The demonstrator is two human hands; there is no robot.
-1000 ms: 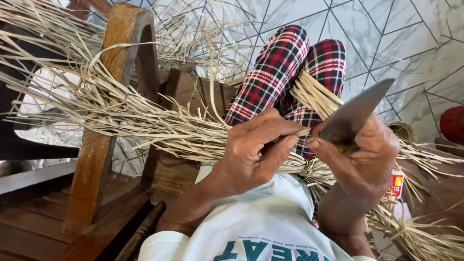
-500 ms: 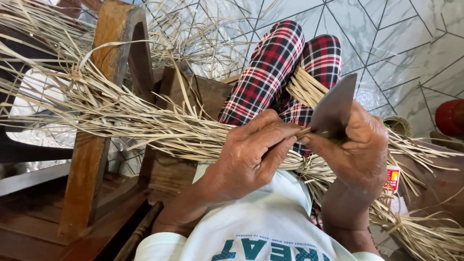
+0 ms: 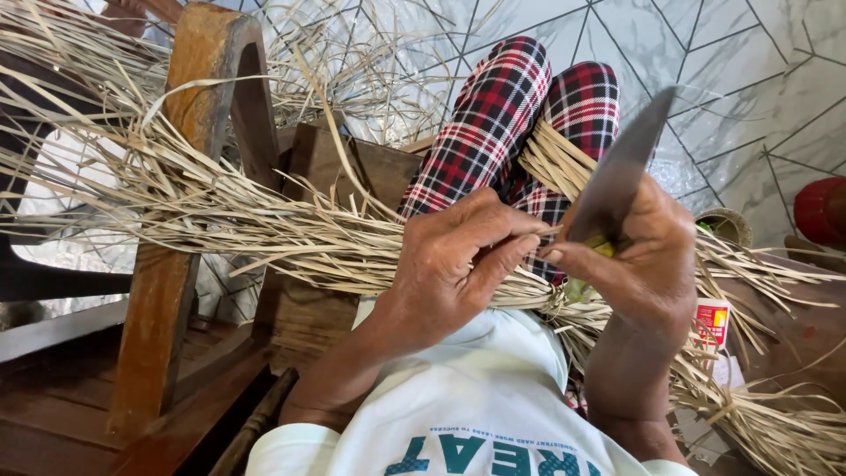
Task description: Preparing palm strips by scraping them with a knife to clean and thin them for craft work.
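I look down at my own two bare hands working over my lap. My left hand (image 3: 458,264) sits just left of centre, its fingers (image 3: 502,231) curled together and pinching a thin dried palm-leaf strip (image 3: 553,231) near its tip. My right hand (image 3: 639,264), at 3 o'clock from the left and almost touching it, has its fingers wrapped tight around the handle of a broad grey knife (image 3: 621,167), whose blade tilts up toward 1 o'clock. The strip lies between the two hands at the base of the blade. Under both hands, a thick bundle of dried palm strips (image 3: 264,225) runs across my lap from 9 o'clock to 4 o'clock. My legs in red plaid cloth (image 3: 493,123) stretch toward 12 o'clock. A wooden chair frame (image 3: 189,176) stands at 9 o'clock, on a white tiled floor (image 3: 758,70).
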